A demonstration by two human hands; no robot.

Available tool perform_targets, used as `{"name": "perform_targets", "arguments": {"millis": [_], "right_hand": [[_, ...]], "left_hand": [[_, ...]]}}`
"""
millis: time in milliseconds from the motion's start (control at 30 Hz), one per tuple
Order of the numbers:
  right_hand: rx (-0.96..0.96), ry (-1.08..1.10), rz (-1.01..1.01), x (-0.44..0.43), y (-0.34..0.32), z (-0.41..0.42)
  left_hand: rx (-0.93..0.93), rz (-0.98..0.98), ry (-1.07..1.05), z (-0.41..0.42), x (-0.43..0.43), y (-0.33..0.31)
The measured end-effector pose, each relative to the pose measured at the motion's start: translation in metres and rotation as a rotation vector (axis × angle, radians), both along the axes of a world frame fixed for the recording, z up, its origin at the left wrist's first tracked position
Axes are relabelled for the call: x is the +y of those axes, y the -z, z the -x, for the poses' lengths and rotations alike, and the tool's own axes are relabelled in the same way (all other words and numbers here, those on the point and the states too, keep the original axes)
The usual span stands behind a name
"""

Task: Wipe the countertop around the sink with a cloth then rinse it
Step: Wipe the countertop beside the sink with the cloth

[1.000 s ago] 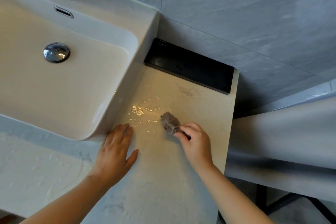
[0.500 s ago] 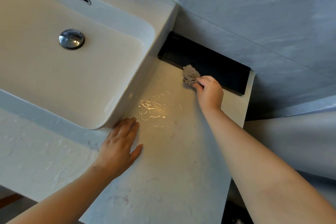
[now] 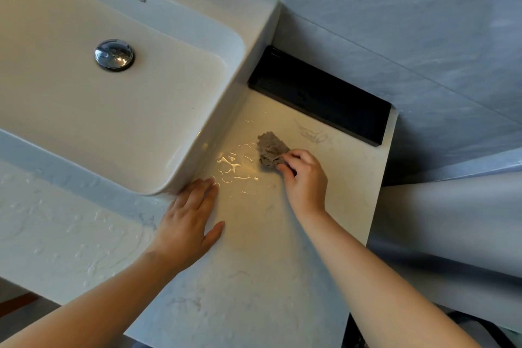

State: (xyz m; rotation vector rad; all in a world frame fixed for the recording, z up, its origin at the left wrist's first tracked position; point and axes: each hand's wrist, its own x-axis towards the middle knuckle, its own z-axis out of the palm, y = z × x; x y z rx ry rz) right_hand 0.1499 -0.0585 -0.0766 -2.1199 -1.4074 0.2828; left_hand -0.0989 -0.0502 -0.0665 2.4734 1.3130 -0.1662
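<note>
1. Our right hand has its grip pinched narrow on the cloth, fingertips curled over its near edge.
2. Our left hand holds nothing; it lies flat with the fingers spread together on the table, fingertips just beside the front right corner of the sink.
3. The cloth is a small, bunched wad, grey-brown, with a rough, nubby surface; most of it sticks out beyond our fingers toward the sink and rests on the table.
4. It lies on the pale, veined strip of table to the right of the sink, between the sink wall and the table's right edge, short of the black tray at the back wall.
5. Just left of the cloth, thin streaks of water shine on the table.
6. More droplets bead the table in front of the sink, left of our left hand.
</note>
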Motion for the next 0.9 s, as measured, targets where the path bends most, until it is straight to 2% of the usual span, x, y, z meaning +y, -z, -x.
{"name": "perform_targets", "arguments": {"millis": [200, 367, 433, 600, 733, 900], "right_hand": [[0.037, 0.007, 0.012, -0.034, -0.002, 0.028], [0.328, -0.082, 0.169, -0.035, -0.026, 0.026], [0.281, -0.068, 0.135, -0.019, -0.037, 0.012], [0.004, -0.034, 0.058, 0.054, -0.04, -0.02], [-0.071, -0.026, 0.091, 0.093, -0.026, -0.026], [-0.094, 0.015, 0.078, 0.097, -0.009, -0.016]], "left_hand": [[-0.006, 0.02, 0.015, 0.003, 0.0, 0.0], [-0.068, 0.037, 0.008, 0.012, -0.005, -0.01], [-0.081, 0.005, 0.032, 0.018, -0.009, -0.013], [-0.091, -0.015, 0.008, 0.032, -0.017, -0.014], [-0.082, -0.036, -0.014, 0.045, -0.02, -0.014], [-0.056, -0.054, -0.003, 0.057, -0.02, -0.009]]}}
